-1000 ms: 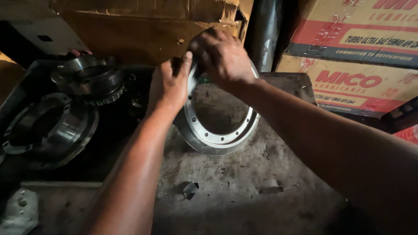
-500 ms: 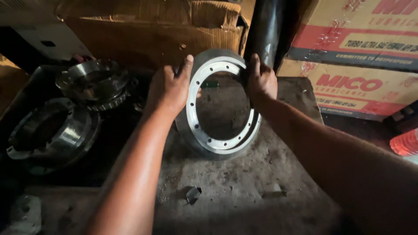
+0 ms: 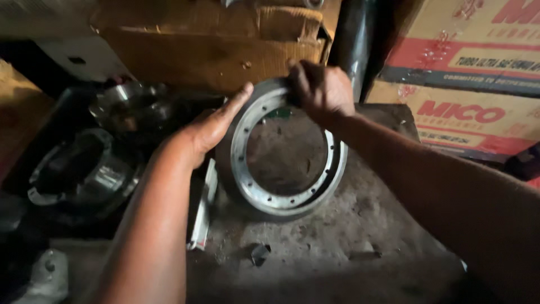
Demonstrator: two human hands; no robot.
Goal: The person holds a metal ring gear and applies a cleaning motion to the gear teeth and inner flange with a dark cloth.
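Ring (image 3: 281, 197) of grey metal stands tilted on edge on the dusty tabletop (image 3: 360, 242), its top rim caught in the grip of the right hand (image 3: 320, 90), fingers curled closed over the upper edge, the rest of the ring hanging below and slightly left of that hand. Left hand (image 3: 211, 129) lies flat and open against the ring's left rim, palm pressing the outer edge, fingertips pointing up toward the right hand; nothing is clasped there. Half a second back the right hand held the ring's right side, and now it has shifted to the top, while the left hand stays on the left rim. The ring itself: wide, flat-faced, a row of small bolt holes spaced around the face, a big open centre showing the tabletop through it, dull shine along the lower arc. Just below the left hand a thin pale strip (image 3: 203, 208) lies at the ring's foot. Farther left of that hand, dark round metal parts (image 3: 84, 174) sit in shadow. Behind both hands a brown carton (image 3: 208, 50); right of the right hand, a red-and-white printed box (image 3: 467, 84).
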